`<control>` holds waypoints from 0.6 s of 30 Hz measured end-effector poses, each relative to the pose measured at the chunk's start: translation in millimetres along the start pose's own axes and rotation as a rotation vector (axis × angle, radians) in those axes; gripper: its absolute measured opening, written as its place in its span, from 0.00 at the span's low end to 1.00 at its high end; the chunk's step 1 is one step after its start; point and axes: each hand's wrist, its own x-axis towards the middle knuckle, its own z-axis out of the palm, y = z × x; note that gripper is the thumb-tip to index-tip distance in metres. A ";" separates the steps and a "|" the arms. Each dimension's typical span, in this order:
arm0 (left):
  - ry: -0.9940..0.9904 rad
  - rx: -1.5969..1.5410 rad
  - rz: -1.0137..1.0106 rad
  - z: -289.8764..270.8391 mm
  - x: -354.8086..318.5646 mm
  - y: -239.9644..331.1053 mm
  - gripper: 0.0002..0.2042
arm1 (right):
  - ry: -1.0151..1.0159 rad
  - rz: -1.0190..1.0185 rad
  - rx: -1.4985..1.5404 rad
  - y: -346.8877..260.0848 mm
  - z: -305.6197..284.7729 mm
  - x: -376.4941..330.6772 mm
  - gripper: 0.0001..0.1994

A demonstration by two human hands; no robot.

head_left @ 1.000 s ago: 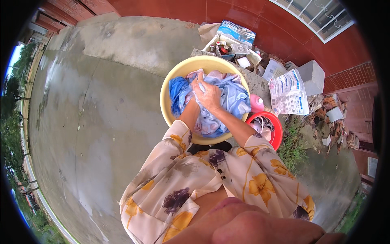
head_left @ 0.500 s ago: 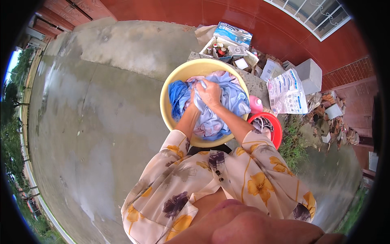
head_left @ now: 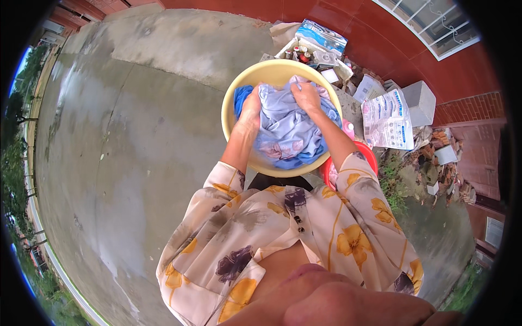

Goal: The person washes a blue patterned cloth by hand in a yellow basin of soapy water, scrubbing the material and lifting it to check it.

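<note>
A round yellow basin (head_left: 235,142) stands in front of me, heaped with wet clothes. A light blue garment (head_left: 288,117) is spread between my two hands across the top of the heap. My left hand (head_left: 252,106) is closed round the cloth near the basin's left side; its fingertips are partly hidden. My right hand (head_left: 306,96) grips the same garment toward the far right, fingers bent into it. Brighter blue cloth (head_left: 242,99) lies beside my left hand, against the basin wall. Pinkish patches show among the folds.
To the right are a red basin (head_left: 372,157) with cloth inside and a pink bottle (head_left: 348,129). Beyond the yellow basin stands a white box (head_left: 340,68) of small bottles. A printed plastic bag (head_left: 387,120) leans by a pale block (head_left: 418,103). Wet concrete (head_left: 147,146) stretches left.
My hands were together, bunching the cloth near the basin's middle. They have moved apart, and the light blue garment is now spread between them.
</note>
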 end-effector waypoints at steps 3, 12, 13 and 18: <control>0.103 0.011 0.098 2.7 -46.2 54.2 0.23 | -0.053 -0.276 -0.051 -26.0 -45.5 -5.6 0.21; 0.346 0.149 0.447 -33.6 -21.2 34.4 0.11 | -0.151 -0.548 0.362 -116.4 5.3 -93.7 0.16; 0.317 0.116 0.358 -47.8 -11.6 23.2 0.10 | -0.023 -0.624 0.347 -124.6 12.4 -110.7 0.15; 0.189 -0.060 0.136 -21.8 -28.1 -42.9 0.17 | 0.177 -0.186 0.429 -95.2 35.5 -58.7 0.18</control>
